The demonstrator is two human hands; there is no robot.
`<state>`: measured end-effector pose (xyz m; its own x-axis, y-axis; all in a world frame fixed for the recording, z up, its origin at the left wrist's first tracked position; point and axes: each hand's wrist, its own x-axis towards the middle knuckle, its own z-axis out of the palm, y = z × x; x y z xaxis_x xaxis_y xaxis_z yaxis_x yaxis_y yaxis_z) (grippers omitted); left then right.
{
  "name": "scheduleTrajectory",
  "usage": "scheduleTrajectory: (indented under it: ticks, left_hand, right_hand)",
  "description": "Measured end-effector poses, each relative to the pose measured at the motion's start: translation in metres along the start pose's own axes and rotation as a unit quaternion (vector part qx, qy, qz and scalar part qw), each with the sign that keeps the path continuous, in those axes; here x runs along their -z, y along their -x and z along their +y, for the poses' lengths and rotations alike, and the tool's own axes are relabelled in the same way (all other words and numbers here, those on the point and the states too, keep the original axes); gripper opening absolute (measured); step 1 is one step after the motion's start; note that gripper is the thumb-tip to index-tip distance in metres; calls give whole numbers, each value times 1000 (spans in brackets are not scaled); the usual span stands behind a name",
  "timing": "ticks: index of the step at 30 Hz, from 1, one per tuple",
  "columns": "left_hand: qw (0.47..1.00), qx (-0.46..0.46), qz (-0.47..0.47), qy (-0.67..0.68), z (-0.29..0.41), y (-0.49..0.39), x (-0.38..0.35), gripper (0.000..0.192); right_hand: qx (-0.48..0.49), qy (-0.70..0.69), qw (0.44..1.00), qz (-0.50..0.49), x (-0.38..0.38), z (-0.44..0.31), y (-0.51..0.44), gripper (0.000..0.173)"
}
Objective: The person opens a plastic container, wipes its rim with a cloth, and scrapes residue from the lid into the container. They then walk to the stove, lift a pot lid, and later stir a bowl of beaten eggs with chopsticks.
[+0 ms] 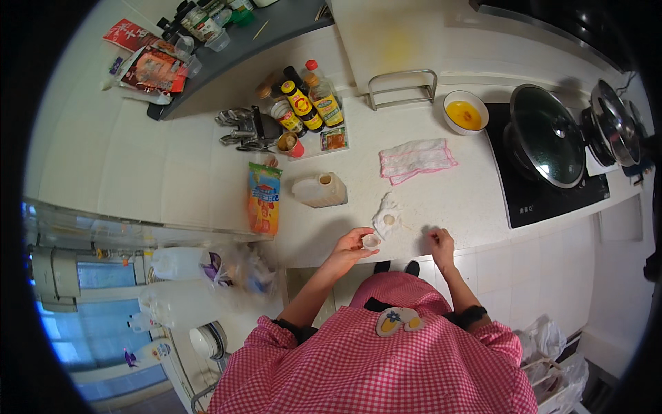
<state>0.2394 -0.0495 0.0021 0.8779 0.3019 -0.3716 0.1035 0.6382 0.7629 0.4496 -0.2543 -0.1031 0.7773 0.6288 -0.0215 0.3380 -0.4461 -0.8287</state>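
Near the counter's front edge, my left hand (354, 246) grips a small white plastic cap (371, 242), its hollow side facing up. My right hand (441, 248) hovers to the right with curled fingers; whether something tiny is pinched there is too small to tell. Between and beyond the hands lies a crumpled white tissue (387, 207) with a small round pale piece (389, 220) on it. A thin pale stick (407, 225) lies beside the tissue. A translucent plastic jug (320, 190) stands uncapped to the left, its round mouth facing up.
A folded pink-edged cloth (418, 159) lies beyond the tissue. Rightward are a bowl of yellow liquid (464, 115) and a lidded pan (548, 135) on a black cooktop (522, 207). Sauce bottles (302, 106), a knife block (266, 128) and a snack bag (264, 199) occupy the left.
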Motion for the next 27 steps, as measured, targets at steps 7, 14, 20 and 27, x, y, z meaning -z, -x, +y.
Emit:
scheduleTrajectory:
  ticks: [7, 14, 20, 27]
  left_hand:
    - [956, -32, 89, -278, -58, -68, 73, 53]
    - [821, -155, 116, -538, -67, -95, 96, 49]
    - [774, -170, 121, -597, -53, -87, 90, 46]
    - [995, 36, 84, -27, -19, -63, 54, 50]
  right_hand:
    - [-145, -30, 986, 78, 37, 10, 71, 7]
    - [-208, -49, 971, 102, 32, 3, 120, 8]
    - [-154, -29, 983, 93, 24, -1, 125, 8]
    - [-174, -12, 980, 99, 27, 4, 132, 10]
